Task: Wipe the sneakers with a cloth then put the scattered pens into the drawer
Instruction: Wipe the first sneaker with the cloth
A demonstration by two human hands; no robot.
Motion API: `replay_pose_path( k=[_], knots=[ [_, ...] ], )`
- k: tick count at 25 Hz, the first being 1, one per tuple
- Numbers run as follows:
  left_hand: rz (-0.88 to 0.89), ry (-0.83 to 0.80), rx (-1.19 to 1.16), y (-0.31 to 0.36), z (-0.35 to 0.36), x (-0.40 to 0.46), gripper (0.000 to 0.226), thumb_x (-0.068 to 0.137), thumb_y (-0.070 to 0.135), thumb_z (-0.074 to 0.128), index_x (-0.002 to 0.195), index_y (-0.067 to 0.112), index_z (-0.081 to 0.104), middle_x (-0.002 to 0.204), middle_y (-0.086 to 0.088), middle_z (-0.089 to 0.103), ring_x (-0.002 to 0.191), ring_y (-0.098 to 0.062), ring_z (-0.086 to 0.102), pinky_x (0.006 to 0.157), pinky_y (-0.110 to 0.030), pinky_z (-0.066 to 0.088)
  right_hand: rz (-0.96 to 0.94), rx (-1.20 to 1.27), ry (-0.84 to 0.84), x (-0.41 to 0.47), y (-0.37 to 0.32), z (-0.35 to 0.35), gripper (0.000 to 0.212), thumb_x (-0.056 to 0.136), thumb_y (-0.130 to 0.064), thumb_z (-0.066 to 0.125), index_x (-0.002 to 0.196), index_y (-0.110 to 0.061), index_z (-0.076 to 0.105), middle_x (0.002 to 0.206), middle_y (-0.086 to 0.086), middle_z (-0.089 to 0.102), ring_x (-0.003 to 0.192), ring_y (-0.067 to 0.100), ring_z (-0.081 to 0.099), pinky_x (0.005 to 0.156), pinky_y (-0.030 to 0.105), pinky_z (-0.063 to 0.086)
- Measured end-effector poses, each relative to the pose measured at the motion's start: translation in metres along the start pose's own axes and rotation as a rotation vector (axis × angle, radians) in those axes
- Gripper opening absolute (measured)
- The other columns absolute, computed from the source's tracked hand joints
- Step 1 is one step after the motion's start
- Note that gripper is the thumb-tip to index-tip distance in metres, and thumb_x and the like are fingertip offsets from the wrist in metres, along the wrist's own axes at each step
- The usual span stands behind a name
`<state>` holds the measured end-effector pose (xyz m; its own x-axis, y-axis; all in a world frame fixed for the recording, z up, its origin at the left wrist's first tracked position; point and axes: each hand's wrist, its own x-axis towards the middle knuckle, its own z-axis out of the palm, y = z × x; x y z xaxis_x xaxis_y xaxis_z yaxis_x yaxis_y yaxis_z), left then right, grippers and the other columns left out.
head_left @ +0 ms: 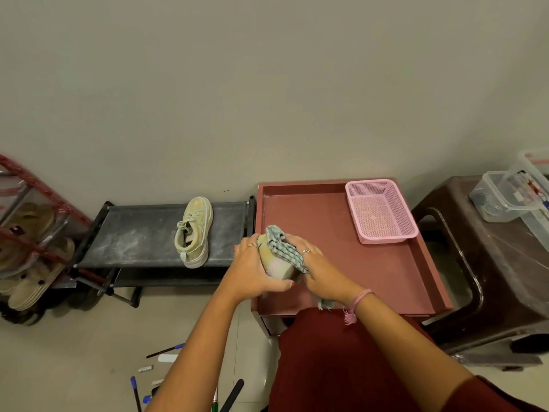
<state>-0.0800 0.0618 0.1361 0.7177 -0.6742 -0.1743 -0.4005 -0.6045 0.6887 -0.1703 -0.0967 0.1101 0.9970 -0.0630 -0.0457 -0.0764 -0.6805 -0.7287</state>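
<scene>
L hand [252, 270]: grips sneaker [274, 263] held over red tray table [395, 281] | R hand [312, 263]: presses checked cloth [282, 248] on it | second sneaker [194, 231]: on black shoe rack [133, 233] | pens [166, 350]: scattered on floor, lower left

sneakers: 2 [194, 233] [274, 260] | cloth: 1 [282, 248] | pink basket: 1 [383, 236] | clear boxes: 2 [502, 200] [534, 173]

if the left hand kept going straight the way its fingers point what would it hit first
The left hand grips a sneaker, fingers pointing up and right across the red tray. Beyond the sneaker, the pink basket looks likeliest, though depth is unclear.
</scene>
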Motion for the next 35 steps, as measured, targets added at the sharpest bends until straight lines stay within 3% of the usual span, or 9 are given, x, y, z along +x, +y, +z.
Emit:
replay_pose_path(
  k=[6,13,17,21,24,26,28,30,35],
  knots=[
    [-0.049,-0.001,-0.066,-0.022,0.000,-0.009,0.095,0.043,0.047,0.084,0.124,0.036,0.035,0.119,0.008,0.042,0.113,-0.016,0.045,0.092,-0.037,0.049,0.147,-0.028,-0.135,0.002,0.026,0.012,0.077,0.077,0.010,0.035,0.150,-0.009,0.016,0.158,0.009,0.014,0.147,0.024,0.009,0.121,0.032,0.007],
    [0.069,0.028,-0.161,-0.026,0.004,-0.019,0.090,0.049,0.024,0.086,0.114,0.054,0.032,0.117,0.022,0.044,0.113,0.003,0.046,0.087,-0.016,0.041,-0.006,0.013,-0.134,-0.018,-0.023,0.019,0.086,0.079,0.017,0.033,0.151,-0.024,0.006,0.153,-0.015,-0.004,0.139,0.002,-0.010,0.117,0.023,-0.003],
    [0.071,0.023,-0.188,-0.023,0.011,-0.015,0.099,0.049,0.030,0.089,0.127,0.046,0.030,0.125,0.016,0.043,0.114,-0.001,0.048,0.093,-0.019,0.042,0.084,0.106,-0.245,0.008,0.000,-0.011,0.077,0.081,0.016,0.035,0.150,-0.015,0.021,0.154,-0.004,0.019,0.143,0.010,0.015,0.114,0.013,0.011],
    [0.145,-0.037,-0.065,-0.020,0.014,-0.013,0.104,0.051,0.032,0.088,0.137,0.035,0.028,0.122,0.017,0.039,0.111,-0.006,0.045,0.093,-0.024,0.044,0.294,0.198,-0.321,0.036,0.007,-0.030,0.056,0.087,0.013,0.038,0.137,-0.013,0.045,0.122,0.002,0.055,0.116,0.019,0.050,0.088,0.017,0.047],
    [0.126,-0.010,-0.111,-0.023,0.014,-0.009,0.104,0.049,0.029,0.086,0.137,0.034,0.030,0.124,0.018,0.041,0.114,-0.005,0.045,0.096,-0.025,0.045,0.210,0.124,-0.252,0.024,-0.007,-0.006,0.073,0.084,0.011,0.039,0.150,-0.014,0.020,0.151,0.007,0.031,0.141,0.023,0.026,0.116,0.031,0.024],
    [0.127,0.018,-0.187,-0.027,0.015,-0.008,0.103,0.049,0.024,0.084,0.135,0.041,0.031,0.128,0.023,0.042,0.119,0.002,0.045,0.098,-0.017,0.041,0.094,-0.014,-0.138,-0.005,-0.019,0.019,0.085,0.081,0.013,0.037,0.151,-0.016,-0.002,0.158,-0.004,-0.008,0.145,0.013,-0.011,0.119,0.027,-0.001],
    [0.109,0.030,-0.233,-0.030,0.017,-0.007,0.101,0.048,0.019,0.083,0.131,0.044,0.032,0.128,0.023,0.046,0.118,0.005,0.048,0.096,-0.013,0.040,-0.066,-0.129,-0.044,-0.028,-0.022,0.031,0.090,0.079,0.014,0.038,0.150,-0.021,-0.005,0.154,-0.012,-0.020,0.140,0.006,-0.024,0.116,0.023,-0.010],
    [0.057,0.049,-0.279,-0.034,0.018,-0.009,0.101,0.049,0.017,0.088,0.131,0.040,0.034,0.125,0.016,0.050,0.113,0.007,0.050,0.091,-0.010,0.042,-0.097,-0.136,-0.011,-0.024,-0.004,0.031,0.090,0.078,0.014,0.038,0.151,-0.025,0.001,0.157,-0.012,-0.010,0.143,0.004,-0.017,0.117,0.021,-0.006],
    [-0.024,0.080,-0.328,-0.046,0.022,-0.016,0.101,0.049,0.020,0.094,0.133,0.026,0.038,0.123,0.010,0.051,0.110,0.012,0.046,0.080,-0.002,0.040,0.142,-0.194,-0.031,0.018,0.052,0.019,0.079,0.079,0.011,0.039,0.150,-0.018,0.017,0.157,0.002,0.018,0.147,0.020,0.009,0.120,0.030,0.007]
  ],
)
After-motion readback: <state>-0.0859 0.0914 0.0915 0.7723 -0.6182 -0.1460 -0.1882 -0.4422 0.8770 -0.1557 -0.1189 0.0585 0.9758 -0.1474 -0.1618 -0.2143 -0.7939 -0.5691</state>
